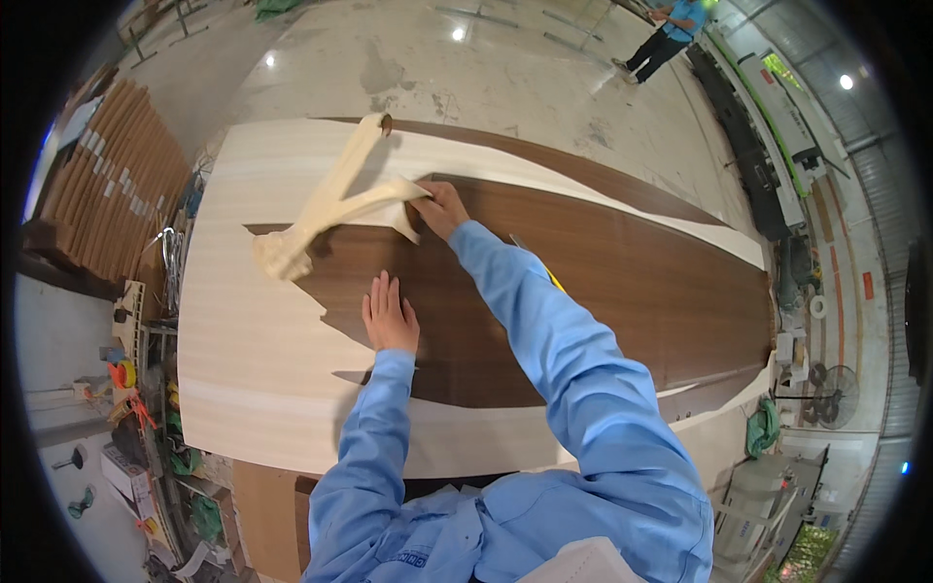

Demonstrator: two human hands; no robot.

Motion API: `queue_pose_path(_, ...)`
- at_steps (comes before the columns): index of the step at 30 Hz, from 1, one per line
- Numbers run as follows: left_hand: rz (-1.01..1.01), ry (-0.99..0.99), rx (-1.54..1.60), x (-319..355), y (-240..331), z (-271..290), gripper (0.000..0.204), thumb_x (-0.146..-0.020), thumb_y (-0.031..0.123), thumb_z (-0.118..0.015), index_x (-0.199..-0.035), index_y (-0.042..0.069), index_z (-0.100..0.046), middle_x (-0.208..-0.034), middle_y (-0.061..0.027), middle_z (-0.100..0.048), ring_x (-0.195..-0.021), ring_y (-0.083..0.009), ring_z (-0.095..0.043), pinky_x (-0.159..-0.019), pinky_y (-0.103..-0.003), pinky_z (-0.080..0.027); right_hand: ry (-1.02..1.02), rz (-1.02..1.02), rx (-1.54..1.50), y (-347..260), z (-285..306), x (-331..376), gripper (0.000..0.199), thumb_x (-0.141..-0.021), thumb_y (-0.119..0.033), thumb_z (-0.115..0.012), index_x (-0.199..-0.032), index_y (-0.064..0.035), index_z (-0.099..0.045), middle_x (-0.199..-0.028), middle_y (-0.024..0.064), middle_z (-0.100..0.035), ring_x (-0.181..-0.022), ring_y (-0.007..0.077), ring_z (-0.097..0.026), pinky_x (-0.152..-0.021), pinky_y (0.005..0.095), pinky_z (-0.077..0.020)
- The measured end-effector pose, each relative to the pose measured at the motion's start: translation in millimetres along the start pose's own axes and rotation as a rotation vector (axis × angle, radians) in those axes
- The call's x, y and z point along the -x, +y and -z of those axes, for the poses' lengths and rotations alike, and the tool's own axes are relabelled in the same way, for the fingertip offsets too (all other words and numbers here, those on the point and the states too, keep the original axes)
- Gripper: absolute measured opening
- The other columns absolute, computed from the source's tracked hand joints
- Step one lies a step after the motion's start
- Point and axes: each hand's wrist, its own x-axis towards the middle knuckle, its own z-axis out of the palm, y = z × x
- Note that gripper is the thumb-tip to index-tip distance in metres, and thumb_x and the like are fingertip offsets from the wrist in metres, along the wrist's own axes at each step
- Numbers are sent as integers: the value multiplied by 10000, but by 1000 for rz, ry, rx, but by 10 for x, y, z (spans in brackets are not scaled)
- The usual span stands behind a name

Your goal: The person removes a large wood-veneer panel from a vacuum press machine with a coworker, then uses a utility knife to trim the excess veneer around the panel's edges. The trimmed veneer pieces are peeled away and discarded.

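Note:
A brown wood-grain sheet (622, 282) lies across a large pale panel (224, 340), its left edge ragged. From its far left part rises a curled, cream-coloured strip (335, 185), twisted and crumpled at its lower end. My right hand (442, 209) is closed on one end of this strip, thumb and fingers pinched together. Nearer to me, my left hand (390, 316) rests flat on the brown sheet with fingers stretched out, holding nothing. A thin tool with a yellow part (555, 279) shows beside my right sleeve, mostly hidden by it.
A stack of brown boards or cartons (112, 185) stands at the left. Below it, shelves hold tools, including an orange-handled one (143, 413). Across the floor at the far right stands another person (671, 34). A fan (834, 396) is at the right.

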Motion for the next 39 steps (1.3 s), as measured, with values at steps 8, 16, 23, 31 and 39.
queue_pose_path(8,330,15,-227,34,1047,-335,685,-972,344,-511,-1548,36,-303,-1642,-182,-213,-1519,-405,-147,-1218,-588,-108,-301,-307,-486,-153,77,-16,253,-965,-144,-539,-778,-7,-641,-613,45,-558,-509,137,-506,-476,312,-373)
queue_pose_path(16,368,-6,-427,38,1105,-400,610,-995,387,-470,-1538,124,-383,-1631,-130,-284,-1501,-369,-233,-1217,-555,-159,181,-471,-633,28,796,824,333,-994,-217,-537,-692,-79,-510,-565,12,-451,-457,122,-396,-429,295,-298)
queue_pose_path(23,335,75,-494,69,1047,-532,583,-1011,387,-460,-1552,188,-369,-1635,-70,-296,-1505,-320,-248,-1225,-514,-179,200,-381,-824,-105,2371,2127,429,-1013,-173,-465,-598,-95,-394,-535,12,-352,-495,147,-359,-525,319,-336)
queue_pose_path(31,326,88,-505,48,959,-518,566,-1021,375,-459,-1557,225,-358,-1639,-43,-291,-1504,-295,-254,-1226,-494,-187,239,-316,-940,-550,3685,3111,446,-1042,-272,-407,-624,-120,-379,-536,-11,-290,-519,149,-316,-592,367,-339)
queue_pose_path(39,328,111,-463,90,941,-494,556,-1010,389,-489,-1523,189,-414,-1619,-66,-327,-1486,-306,-290,-1217,-494,-208,239,-391,-1080,-671,4623,2414,490,-1075,-391,-362,-644,-158,-349,-524,-37,-227,-493,149,-233,-680,339,-324)
